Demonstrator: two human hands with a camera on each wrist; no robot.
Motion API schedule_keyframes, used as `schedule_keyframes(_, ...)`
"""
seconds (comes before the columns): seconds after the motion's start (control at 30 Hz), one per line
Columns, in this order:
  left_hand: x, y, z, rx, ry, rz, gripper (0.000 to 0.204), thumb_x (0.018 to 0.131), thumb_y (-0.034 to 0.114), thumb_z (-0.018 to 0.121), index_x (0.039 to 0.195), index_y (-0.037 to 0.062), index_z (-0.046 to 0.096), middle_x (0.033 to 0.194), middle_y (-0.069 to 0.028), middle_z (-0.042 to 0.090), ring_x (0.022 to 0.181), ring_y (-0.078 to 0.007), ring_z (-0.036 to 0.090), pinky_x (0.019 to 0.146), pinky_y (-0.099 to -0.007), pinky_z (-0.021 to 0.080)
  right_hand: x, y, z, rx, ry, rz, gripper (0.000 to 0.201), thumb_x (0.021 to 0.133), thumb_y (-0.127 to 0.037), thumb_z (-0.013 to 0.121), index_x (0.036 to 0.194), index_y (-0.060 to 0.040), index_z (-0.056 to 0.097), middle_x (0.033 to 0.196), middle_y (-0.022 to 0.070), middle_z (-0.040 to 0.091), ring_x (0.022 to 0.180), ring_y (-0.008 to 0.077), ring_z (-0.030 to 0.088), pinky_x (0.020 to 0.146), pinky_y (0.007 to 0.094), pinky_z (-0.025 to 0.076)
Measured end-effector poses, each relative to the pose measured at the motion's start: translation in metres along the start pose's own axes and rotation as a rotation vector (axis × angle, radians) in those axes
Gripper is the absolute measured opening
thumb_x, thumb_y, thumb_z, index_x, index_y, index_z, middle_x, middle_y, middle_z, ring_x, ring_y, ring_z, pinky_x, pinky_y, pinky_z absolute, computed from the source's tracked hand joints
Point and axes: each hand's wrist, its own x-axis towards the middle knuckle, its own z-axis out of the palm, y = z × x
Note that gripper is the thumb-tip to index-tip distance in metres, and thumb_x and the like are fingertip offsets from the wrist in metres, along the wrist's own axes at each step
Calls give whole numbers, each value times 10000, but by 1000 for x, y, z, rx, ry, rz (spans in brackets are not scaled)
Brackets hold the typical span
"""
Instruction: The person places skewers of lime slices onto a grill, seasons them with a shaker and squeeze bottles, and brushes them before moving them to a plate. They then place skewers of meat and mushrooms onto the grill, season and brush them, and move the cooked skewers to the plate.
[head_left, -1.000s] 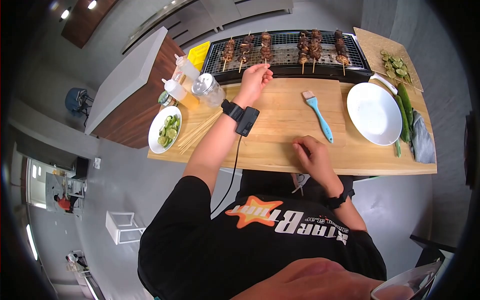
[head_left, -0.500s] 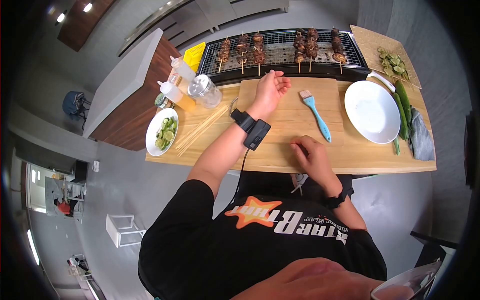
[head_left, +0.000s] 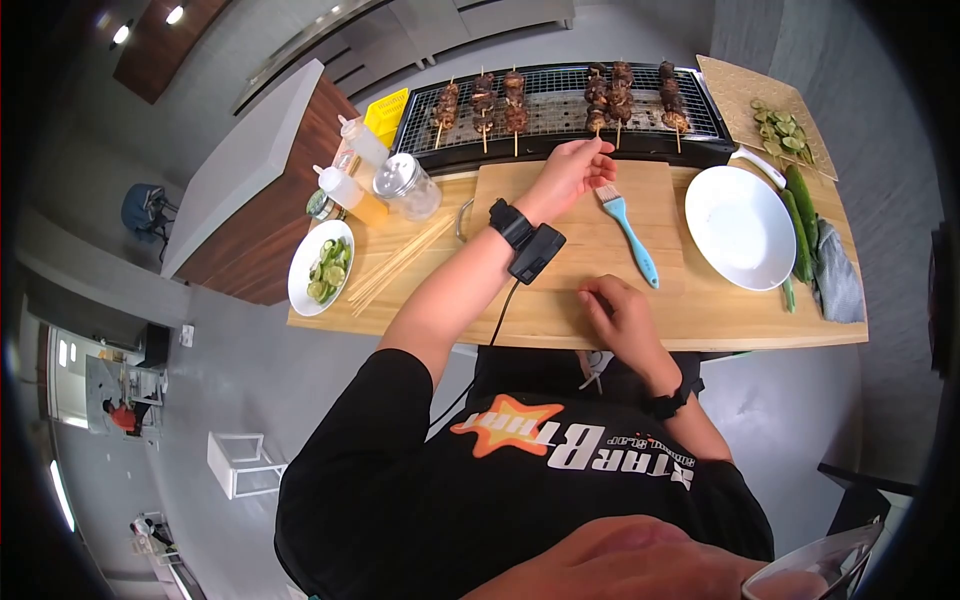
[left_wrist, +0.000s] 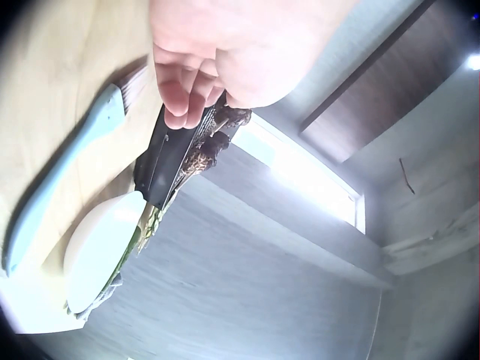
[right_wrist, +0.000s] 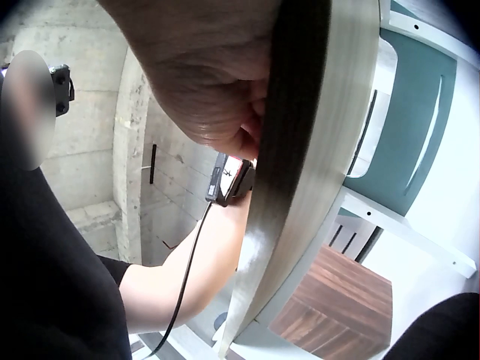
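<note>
My left hand (head_left: 575,172) reaches over the cutting board (head_left: 530,230) to the front edge of the grill (head_left: 560,100), fingers loosely bent. Its fingertips are right at the stick end of one meat skewer (head_left: 597,100); no stick shows between the fingers in the left wrist view. Just right of the hand, a basting brush (head_left: 630,238) with a light blue handle lies on the board, bristles toward the grill. My right hand (head_left: 625,315) rests at the table's near edge, loosely curled and holding nothing. Several browned meat skewers (head_left: 514,103) lie across the grill mesh.
Left on the table are a bowl of cucumber slices (head_left: 322,268), bare wooden sticks (head_left: 400,265), a glass jar (head_left: 408,188) and squeeze bottles (head_left: 350,195). A white bowl (head_left: 740,228), whole cucumbers (head_left: 797,225) and a grey cloth (head_left: 838,275) are at the right.
My left hand has left the stick end of the third skewer from the left and moved right along the grill front to the fourth. The right hand has stayed in place.
</note>
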Motion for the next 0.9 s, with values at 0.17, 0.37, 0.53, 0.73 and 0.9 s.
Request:
schedule_keyframes(0.17, 0, 3, 2, 42, 121, 88, 278, 987, 227, 470, 1078, -18, 566, 854, -79, 638, 743, -130, 607, 646, -218, 475, 0, 5, 1, 0, 26, -61, 98, 872, -73, 610, 914, 15, 614, 755, 147, 579, 600, 233, 543, 548, 310, 434)
schedule_keyframes(0.37, -7, 7, -11, 64, 206, 162, 275, 991, 221, 459, 1085, -16, 562, 849, -83, 640, 736, -126, 603, 645, -220, 466, 1, 1, 0, -10, 14, -59, 90, 855, -69, 599, 902, 7, 607, 777, 168, 592, 678, 314, 574, 607, 362, 460)
schedule_keyframes(0.53, -6, 2, -25, 96, 249, 150, 272, 1000, 237, 420, 1054, 6, 554, 801, -74, 648, 691, -120, 607, 605, -227, 465, 0, 3, 1, -8, 16, -62, 92, 855, -71, 599, 904, 6, 610, 779, 167, 594, 685, 315, 578, 609, 361, 462)
schedule_keyframes(0.73, -15, 1, -28, -10, 281, 98, 323, 1000, 326, 424, 1017, 38, 569, 762, -51, 634, 653, -116, 582, 580, -224, 444, 0, 1, 0, -6, 15, -30, 96, 853, -76, 596, 903, 5, 609, 791, 174, 602, 709, 340, 594, 630, 379, 475)
schedule_keyframes(0.9, -18, -12, -33, -53, 270, 139, 359, 996, 375, 423, 953, 51, 570, 719, -31, 609, 616, -105, 556, 554, -229, 432, -3, 3, 2, 38, 150, 13, 76, 848, -35, 608, 913, 4, 610, 772, 142, 588, 660, 284, 586, 593, 332, 464)
